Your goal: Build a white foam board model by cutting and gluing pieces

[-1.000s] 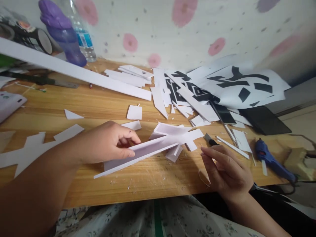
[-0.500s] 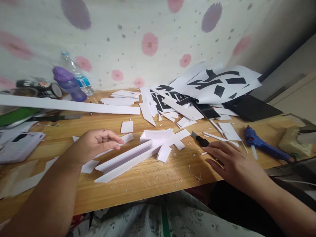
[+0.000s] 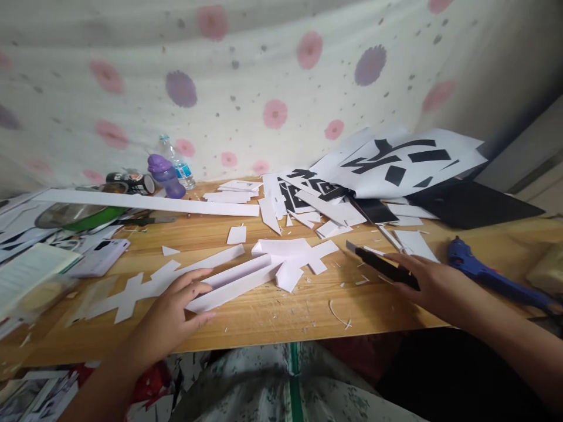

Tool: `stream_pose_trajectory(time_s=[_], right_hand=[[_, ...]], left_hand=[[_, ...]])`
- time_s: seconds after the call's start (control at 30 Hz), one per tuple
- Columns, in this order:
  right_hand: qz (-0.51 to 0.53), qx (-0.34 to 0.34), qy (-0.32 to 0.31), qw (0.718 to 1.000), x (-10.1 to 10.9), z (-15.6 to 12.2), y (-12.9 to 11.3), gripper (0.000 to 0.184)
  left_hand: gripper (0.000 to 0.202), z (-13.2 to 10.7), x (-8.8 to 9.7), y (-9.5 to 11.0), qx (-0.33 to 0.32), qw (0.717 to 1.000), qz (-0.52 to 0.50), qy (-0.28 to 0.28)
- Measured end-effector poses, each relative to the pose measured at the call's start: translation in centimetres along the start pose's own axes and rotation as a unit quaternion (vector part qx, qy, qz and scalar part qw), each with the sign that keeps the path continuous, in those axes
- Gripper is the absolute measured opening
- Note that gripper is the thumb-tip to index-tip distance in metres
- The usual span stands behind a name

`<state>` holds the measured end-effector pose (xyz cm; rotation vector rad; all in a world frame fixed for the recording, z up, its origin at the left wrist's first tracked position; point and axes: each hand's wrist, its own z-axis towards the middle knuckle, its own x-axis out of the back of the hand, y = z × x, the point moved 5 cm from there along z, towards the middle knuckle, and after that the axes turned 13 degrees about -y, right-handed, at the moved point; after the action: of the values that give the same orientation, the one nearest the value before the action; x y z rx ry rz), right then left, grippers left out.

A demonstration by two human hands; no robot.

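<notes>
A folded white foam-board piece [image 3: 246, 285] lies on the wooden table, a long open channel joined to a small box-like end with flat tabs. My left hand [image 3: 178, 308] is around the channel's left end, fingers spread: the fingertips rest over its far wall, the thumb is beside the near wall. In my right hand [image 3: 422, 278] is a black utility knife [image 3: 385, 266], its handle between thumb and fingers and its blade toward the piece's tabs. Thin white offcuts [image 3: 338, 316] lie near the knife.
A blue glue gun [image 3: 492, 275] lies at the right. White cut sheets [image 3: 132, 293] and a phone [image 3: 99, 258] are at the left. Behind are a long white strip [image 3: 153, 203], a purple bottle [image 3: 167, 176], a clear bottle [image 3: 182, 170] and patterned paper [image 3: 404, 164].
My left hand has come down and forward onto the channel's left end. The knife has turned slightly and shows more of its handle in my right hand. The view has shifted.
</notes>
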<state>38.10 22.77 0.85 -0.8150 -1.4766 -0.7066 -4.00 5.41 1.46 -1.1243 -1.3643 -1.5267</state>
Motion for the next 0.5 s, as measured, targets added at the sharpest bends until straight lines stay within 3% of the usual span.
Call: stream_pose_trajectory(time_s=[0.1,0.2,0.43,0.5], right_hand=[[0.000,-0.051,0.013,0.999,1.1,0.1,1.7,0.047],[0.001,-0.084,-0.003,0.996,0.9,0.4,2.7,0.046],[-0.023,-0.073,-0.030,0.997,-0.5,1.3,2.4,0.046],[-0.050,-0.067,-0.008,0.996,0.0,1.3,1.8,0.045]], left_hand=[[0.018,0.7,-0.7,0.2,-0.007,1.000,0.002,0.028],[0.020,1.5,-0.6,0.7,-0.016,0.999,-0.008,0.038],[0.028,1.3,0.9,1.0,0.025,0.996,-0.019,0.078],[0.028,0.6,1.4,0.4,0.046,0.994,-0.022,0.100]])
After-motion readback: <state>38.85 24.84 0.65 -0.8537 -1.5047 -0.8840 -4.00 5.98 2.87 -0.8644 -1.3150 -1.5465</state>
